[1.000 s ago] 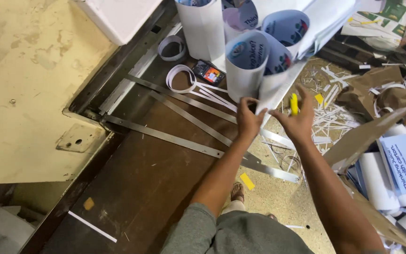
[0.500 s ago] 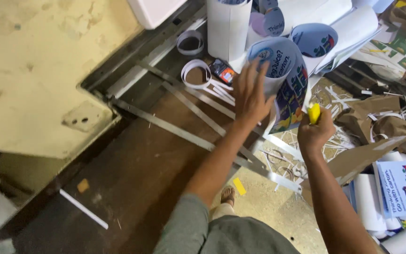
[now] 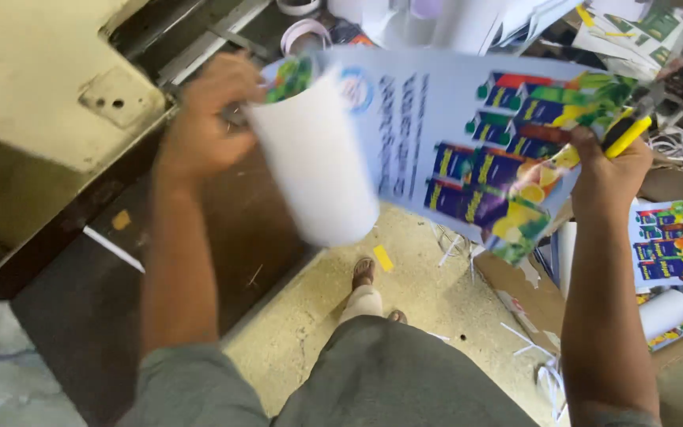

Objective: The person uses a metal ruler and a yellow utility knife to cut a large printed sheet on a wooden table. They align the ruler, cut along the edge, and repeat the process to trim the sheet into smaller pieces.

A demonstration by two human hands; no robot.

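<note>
With the left hand [image 3: 203,119] closed on the rolled end of the printed poster [image 3: 468,150] and the right hand [image 3: 606,162] pinching its far edge alongside a yellow cutter [image 3: 626,136], the sheet could tear or get nicked.

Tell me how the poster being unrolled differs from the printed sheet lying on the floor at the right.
The unrolled poster is held in the air between the left hand and right hand; the floor sheet lies untouched. The unrolled poster is long, one end curled with its white back showing; the floor sheet looks smaller and flat. Both show similar blue cartons with fruit.
</note>
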